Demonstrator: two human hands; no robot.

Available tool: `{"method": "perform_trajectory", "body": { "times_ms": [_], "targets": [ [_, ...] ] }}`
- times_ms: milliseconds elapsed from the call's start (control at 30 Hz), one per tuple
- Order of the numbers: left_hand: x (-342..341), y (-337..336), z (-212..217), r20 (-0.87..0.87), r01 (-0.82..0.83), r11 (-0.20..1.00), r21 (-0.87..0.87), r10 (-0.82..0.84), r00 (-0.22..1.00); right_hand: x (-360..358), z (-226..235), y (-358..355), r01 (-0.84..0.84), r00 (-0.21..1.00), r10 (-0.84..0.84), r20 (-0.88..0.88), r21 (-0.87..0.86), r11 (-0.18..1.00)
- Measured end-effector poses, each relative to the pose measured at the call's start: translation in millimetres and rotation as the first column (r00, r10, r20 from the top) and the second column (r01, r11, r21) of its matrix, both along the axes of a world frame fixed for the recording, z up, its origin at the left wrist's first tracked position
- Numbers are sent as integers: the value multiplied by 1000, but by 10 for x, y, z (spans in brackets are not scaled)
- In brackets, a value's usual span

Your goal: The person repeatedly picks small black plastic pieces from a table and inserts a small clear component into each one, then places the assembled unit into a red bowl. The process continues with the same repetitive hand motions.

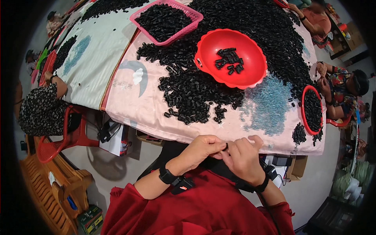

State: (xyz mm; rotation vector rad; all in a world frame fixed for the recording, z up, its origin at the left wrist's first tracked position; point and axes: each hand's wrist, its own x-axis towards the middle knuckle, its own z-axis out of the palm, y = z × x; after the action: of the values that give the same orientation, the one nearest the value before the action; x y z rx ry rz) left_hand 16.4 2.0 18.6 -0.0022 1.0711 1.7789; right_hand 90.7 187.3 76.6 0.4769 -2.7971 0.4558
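Just off the table's near edge, my left hand and my right hand meet fingertip to fingertip. Between them is a small black plastic piece, mostly covered by my fingers. My left thumb and forefinger pinch it, and the right fingertips close on its other side. Beyond my hands lies a loose heap of small black pieces on the pink cloth. A red scalloped bowl stands behind it with a few black pieces inside. Right of the heap spreads a patch of small bluish, thin bits.
A pink basket full of black pieces stands at the far left of the bowl. A red oval basket sits at the right edge by a co-worker. Another person sits at left beside a red chair. A wooden bench is lower left.
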Motion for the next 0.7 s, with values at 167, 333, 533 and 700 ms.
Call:
{"method": "perform_trajectory", "body": {
  "times_ms": [167,333,533,700],
  "targets": [
    [-53,-16,5,-8,-14,1000,-17,14,1000,-164,-275,369,178,983,-181,-9,-122,976],
    [-102,-6,-4,18,-26,1000,7,26,1000,-348,-526,550,364,926,-358,-120,30,931],
    [-164,17,-49,202,-46,992,120,21,979,-410,-571,551,367,922,-360,-143,21,930],
    [-280,184,-85,238,-72,981,181,27,971,-314,-583,640,363,932,-358,66,-243,900]
  ]
}}
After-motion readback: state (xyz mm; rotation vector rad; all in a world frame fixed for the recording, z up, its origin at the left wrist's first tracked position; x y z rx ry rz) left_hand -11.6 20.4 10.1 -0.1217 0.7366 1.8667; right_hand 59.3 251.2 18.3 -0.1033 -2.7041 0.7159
